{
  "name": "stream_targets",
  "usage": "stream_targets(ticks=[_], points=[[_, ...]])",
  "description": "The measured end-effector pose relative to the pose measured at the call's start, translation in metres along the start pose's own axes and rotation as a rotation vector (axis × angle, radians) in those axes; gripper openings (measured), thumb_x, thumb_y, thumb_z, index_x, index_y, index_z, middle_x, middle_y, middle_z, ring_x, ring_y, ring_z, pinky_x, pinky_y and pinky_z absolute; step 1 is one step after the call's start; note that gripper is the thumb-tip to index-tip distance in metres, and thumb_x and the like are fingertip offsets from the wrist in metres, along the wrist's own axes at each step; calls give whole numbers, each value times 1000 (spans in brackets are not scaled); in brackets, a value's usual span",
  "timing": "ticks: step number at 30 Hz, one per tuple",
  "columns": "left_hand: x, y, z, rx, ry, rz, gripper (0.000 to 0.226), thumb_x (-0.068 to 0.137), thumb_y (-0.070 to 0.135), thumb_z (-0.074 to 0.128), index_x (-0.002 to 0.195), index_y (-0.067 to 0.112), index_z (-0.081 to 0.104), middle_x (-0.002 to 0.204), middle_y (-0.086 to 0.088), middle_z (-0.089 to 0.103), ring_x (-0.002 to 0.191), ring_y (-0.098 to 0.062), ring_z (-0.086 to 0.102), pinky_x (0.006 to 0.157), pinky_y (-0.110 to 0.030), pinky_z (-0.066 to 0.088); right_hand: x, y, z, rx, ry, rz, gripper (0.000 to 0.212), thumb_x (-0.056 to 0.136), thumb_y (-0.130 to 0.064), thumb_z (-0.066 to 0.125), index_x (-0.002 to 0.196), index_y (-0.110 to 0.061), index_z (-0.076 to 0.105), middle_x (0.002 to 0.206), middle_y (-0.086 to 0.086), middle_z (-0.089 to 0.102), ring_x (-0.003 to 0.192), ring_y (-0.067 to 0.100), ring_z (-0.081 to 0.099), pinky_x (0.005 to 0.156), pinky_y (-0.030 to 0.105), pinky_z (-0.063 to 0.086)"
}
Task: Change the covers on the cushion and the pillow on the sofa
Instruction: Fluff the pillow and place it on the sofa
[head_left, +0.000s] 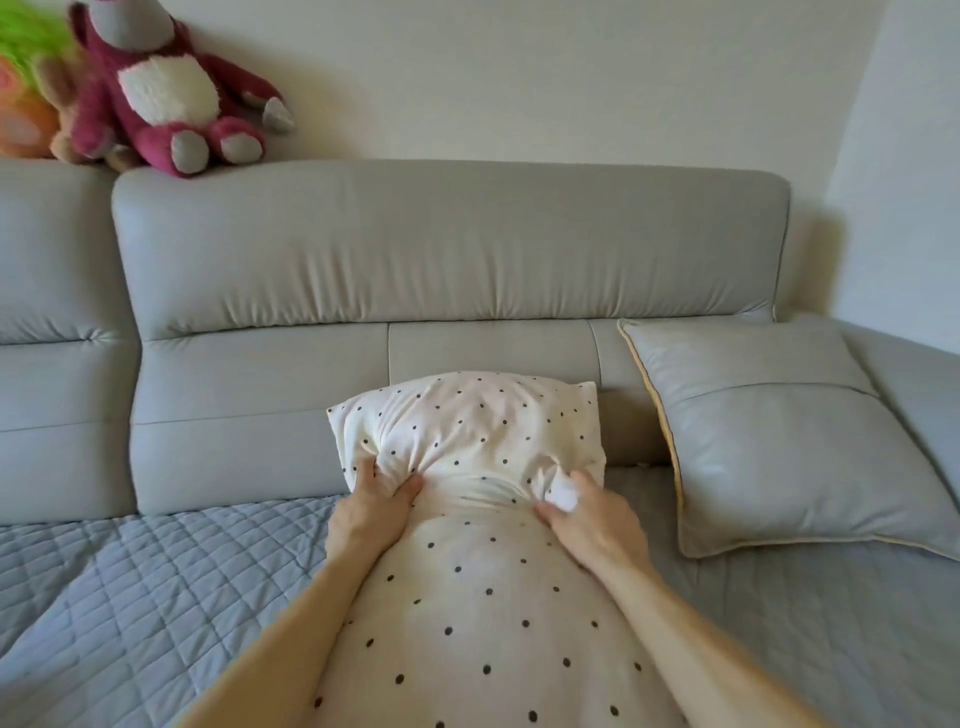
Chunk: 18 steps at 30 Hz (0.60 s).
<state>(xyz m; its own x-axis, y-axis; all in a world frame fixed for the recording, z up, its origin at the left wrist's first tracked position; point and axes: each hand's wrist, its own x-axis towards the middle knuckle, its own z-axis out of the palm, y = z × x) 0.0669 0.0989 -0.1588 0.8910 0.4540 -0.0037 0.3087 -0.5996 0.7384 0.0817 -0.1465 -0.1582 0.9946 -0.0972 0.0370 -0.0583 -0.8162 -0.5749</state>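
We pinch the dotted cover (467, 441) over the pillow, left hand (371, 501) and right hand (582, 512) fingers both clenched on fabric. Grey cushion (769, 441) leans at 3 o'clock on the sofa (447, 249).

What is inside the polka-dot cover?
The polka-dot cover bulges with a filling; white stuff shows at the right hand. The left hand also grips it. The rest of the filling is hidden.
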Motion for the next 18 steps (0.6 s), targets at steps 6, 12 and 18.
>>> stream_targets(ticks=[6,12,18], points=[[-56,29,-90,207,69,50,60,94,60,45,136,20,33,118,-16,59,107,-39,56,79,-38,39,-10,-60,-68,-122,99,-313,22,89,-51,58,99,-31,60,105,-2,65,95,26,60,69,33,43],[-154,29,-135,904,-471,22,31,104,31,31,111,11,54,83,-3,68,66,-18,66,58,-21,48,-26,-115,-79,-354,40,-639,22,97,-40,54,115,-44,64,121,-5,54,114,23,56,81,34,40],[-178,9,-125,948,-97,332,45,99,53,35,132,26,49,127,2,62,115,-21,60,84,-33,42,-105,-94,-27,-466,-110,-592,49,98,-63,27,145,-50,35,157,-8,35,148,28,22,113,57,18]])
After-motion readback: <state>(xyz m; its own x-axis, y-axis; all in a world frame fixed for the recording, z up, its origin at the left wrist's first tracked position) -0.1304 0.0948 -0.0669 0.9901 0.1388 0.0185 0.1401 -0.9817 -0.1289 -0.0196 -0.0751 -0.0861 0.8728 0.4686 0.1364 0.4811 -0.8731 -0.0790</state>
